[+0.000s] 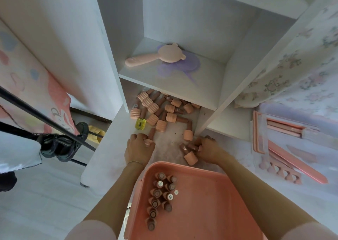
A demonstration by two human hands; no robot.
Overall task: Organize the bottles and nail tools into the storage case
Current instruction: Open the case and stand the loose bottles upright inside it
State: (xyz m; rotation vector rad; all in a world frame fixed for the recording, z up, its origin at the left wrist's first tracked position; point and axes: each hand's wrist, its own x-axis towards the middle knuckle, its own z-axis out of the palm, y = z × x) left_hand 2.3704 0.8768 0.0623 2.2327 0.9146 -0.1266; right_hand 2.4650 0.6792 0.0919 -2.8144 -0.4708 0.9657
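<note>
Several small brown bottles with ribbed peach caps point(161, 109) lie scattered on the white desk under a shelf, with one yellow bottle point(140, 124) among them. My left hand point(138, 148) grips one of the brown bottles at the near edge of the pile. My right hand point(206, 149) holds a couple of bottles point(190, 152) against the desk. The pink storage case point(210, 199) sits open just below my hands, with several bottles point(161, 194) standing upside down along its left side.
Pink nail files, toe separators point(279, 170) and a tool packet point(285, 128) lie on the desk at the right. A pink bear-shaped brush point(157, 56) rests on the shelf above. Left of the desk are a black stand and a dark shoe point(60, 144) on the floor.
</note>
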